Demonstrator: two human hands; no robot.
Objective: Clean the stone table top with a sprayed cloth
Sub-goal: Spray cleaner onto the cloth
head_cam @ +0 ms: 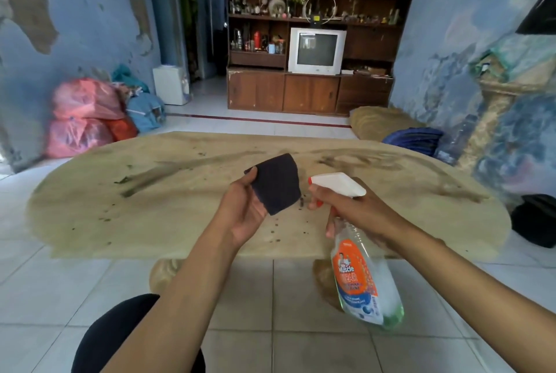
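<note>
A low oval stone table top (150, 210), beige with dark smears and specks, spreads across the middle of the view. My left hand (243, 216) holds a small dark navy cloth (276, 183) upright above the table's near half. My right hand (352, 210) grips the neck of a clear spray bottle (364, 276) with an orange label and a white trigger head. Its red nozzle points left at the cloth, a short gap away, and one finger lies on the trigger.
White floor tiles (90, 288) surround the table. Pink and blue filled bags (87, 119) sit at the far left wall. A brown cabinet with an old TV (316, 50) stands at the back. A rolled mat (379, 122) and dark bundles lie at the right. My knee (120, 339) is at bottom left.
</note>
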